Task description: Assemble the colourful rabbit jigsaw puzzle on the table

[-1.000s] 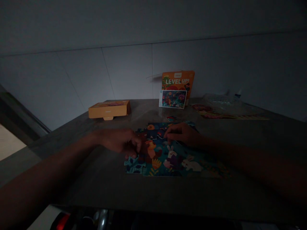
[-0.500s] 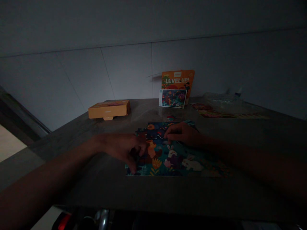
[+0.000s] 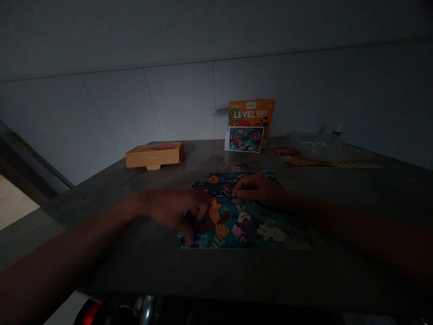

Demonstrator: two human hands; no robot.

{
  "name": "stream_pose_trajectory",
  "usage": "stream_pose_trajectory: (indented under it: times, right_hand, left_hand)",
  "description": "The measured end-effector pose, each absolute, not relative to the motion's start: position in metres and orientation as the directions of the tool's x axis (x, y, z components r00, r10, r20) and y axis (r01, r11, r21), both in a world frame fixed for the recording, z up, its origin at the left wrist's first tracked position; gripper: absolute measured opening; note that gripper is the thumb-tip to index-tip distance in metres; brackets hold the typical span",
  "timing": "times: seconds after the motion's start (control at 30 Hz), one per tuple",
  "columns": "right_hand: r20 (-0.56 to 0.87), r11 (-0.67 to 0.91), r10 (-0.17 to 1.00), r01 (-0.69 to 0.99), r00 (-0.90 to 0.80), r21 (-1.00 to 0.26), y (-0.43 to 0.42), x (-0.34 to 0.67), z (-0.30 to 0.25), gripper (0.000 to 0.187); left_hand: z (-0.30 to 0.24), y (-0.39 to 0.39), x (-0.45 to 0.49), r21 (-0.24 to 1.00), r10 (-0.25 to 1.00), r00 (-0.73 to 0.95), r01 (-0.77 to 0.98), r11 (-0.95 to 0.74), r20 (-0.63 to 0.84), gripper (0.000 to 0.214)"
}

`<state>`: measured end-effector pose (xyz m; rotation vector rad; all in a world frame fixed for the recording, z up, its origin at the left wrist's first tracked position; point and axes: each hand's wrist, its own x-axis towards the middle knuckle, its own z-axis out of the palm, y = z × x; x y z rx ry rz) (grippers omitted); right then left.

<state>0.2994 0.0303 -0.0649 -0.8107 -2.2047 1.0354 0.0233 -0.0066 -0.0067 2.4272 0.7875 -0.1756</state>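
A jigsaw puzzle (image 3: 246, 237) with rabbits, a fox-like animal and flowers lies on the grey table, largely joined. My left hand (image 3: 172, 210) rests over its left edge, thumb and fingers apart and touching the surface. Near the puzzle's upper middle, my right hand (image 3: 259, 187) has its thumb and forefinger pinched at a dark puzzle piece (image 3: 226, 189). A pale line shows along that piece's lower edge, so it does not sit flush there. The right hand and forearm hide the puzzle's upper right part. Dim light blurs the fingertips.
One loose puzzle piece (image 3: 241, 166) lies beyond the puzzle. Farther back, a picture card (image 3: 244, 139) leans on an upright orange box (image 3: 252, 113). An orange box part (image 3: 154, 155) lies at left. A printed sheet (image 3: 304, 158) and clear plastic bag (image 3: 311, 140) lie at right.
Both hands stay nearly in place over the puzzle. The dark piece's pale edge line looks shorter on its left side. The whole view has shifted very slightly.
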Motion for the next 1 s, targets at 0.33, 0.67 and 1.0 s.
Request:
stream_pose_trajectory:
  times: [0.33,0.67,1.0]
  right_hand:
    - [0.228,0.522,0.716,0.291,-0.659,-0.802,0.029,0.299,-0.063,0.023]
    - [0.223,0.498,0.725,0.273,-0.652,-0.823,0.032,0.301,-0.065,0.026]
    - [0.233,0.510,0.734,0.291,-0.637,-0.810,0.029,0.299,-0.062,0.023]
  left_hand:
    - [-0.009,-0.004,0.020,0.501,0.457,0.853,0.519,-0.692,-0.253,0.023]
    - [-0.004,-0.007,0.022,0.460,0.383,0.903,0.429,-0.778,-0.194,0.016]
    - [-0.014,0.000,0.023,0.492,0.434,0.861,0.508,-0.707,-0.266,0.021]
